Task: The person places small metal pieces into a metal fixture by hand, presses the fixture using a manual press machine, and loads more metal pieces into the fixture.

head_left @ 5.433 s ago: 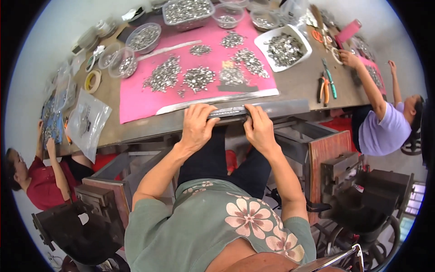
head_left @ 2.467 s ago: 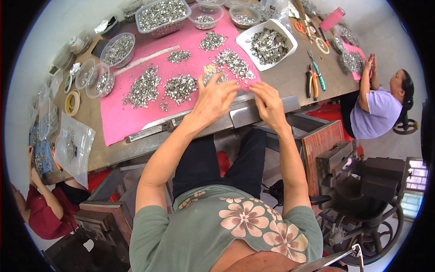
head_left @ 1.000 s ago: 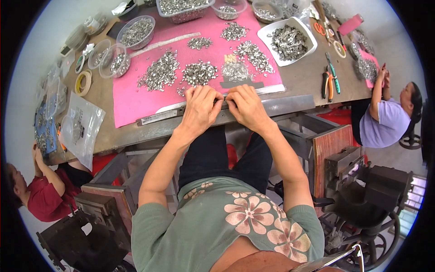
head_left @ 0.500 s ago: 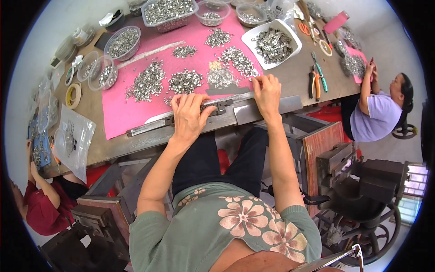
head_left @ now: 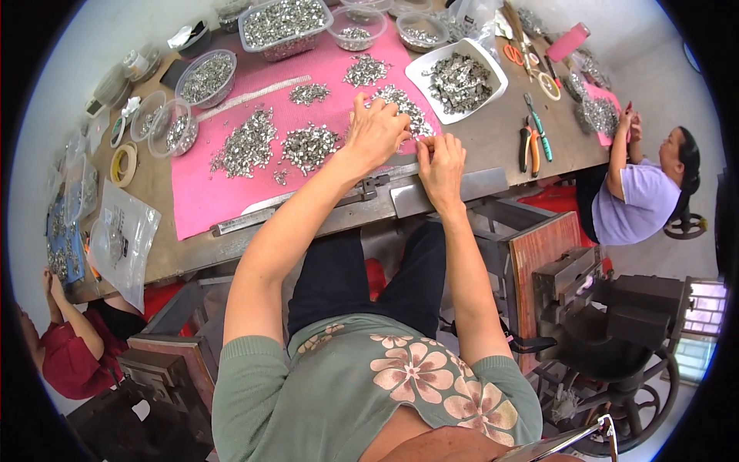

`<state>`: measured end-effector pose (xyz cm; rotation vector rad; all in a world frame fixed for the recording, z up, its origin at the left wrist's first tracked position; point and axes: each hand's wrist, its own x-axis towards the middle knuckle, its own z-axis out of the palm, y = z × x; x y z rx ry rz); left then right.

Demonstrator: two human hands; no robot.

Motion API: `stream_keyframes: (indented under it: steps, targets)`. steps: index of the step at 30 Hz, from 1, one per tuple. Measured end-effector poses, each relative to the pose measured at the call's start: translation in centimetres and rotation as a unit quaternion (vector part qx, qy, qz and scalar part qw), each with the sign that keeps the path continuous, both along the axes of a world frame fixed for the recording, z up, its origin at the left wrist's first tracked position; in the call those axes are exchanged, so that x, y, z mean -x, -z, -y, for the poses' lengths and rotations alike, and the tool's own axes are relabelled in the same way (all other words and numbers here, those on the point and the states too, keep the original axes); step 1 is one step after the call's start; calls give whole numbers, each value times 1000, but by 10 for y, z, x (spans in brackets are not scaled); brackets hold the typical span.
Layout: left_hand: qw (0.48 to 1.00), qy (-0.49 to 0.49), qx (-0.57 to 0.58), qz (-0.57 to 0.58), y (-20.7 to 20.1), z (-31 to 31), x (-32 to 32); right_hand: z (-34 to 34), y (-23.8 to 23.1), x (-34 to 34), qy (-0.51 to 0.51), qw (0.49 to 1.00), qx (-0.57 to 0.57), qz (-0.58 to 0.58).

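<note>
My left hand (head_left: 376, 132) reaches over the pink mat, covering the spot by the small thin metal pins. Its fingers curl down, and their tips are hidden. Close to its right, my right hand (head_left: 442, 164) has thumb and fingers pressed together at the mat's front right corner. Anything held there is too small to make out. Behind both hands lies a pile of small shiny metal pieces (head_left: 406, 108). Along the table's front edge, below the hands, runs a long metal bar (head_left: 265, 215) with dark fittings. A flat grey metal plate (head_left: 414, 198) lies beneath my right hand.
More metal-piece piles (head_left: 248, 145) dot the pink mat (head_left: 202, 202). A white tray (head_left: 496, 92) of pieces stands right, near pliers (head_left: 526, 146). Clear tubs (head_left: 231, 85) line the left and back. Co-workers sit at left and right, one in a lilac shirt (head_left: 623, 200).
My left hand has left the metal bar and moved up and right to the pins. My right hand has shifted slightly left and down, its fingers drawn closer together.
</note>
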<state>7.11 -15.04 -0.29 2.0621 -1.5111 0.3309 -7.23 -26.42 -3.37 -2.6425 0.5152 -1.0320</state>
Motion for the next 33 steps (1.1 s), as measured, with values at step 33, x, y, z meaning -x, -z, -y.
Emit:
stream_keyframes:
  steps: [33]
  targets:
    - [994, -41, 74, -69, 1, -149, 50, -70, -51, -2, -345, 934, 42, -87]
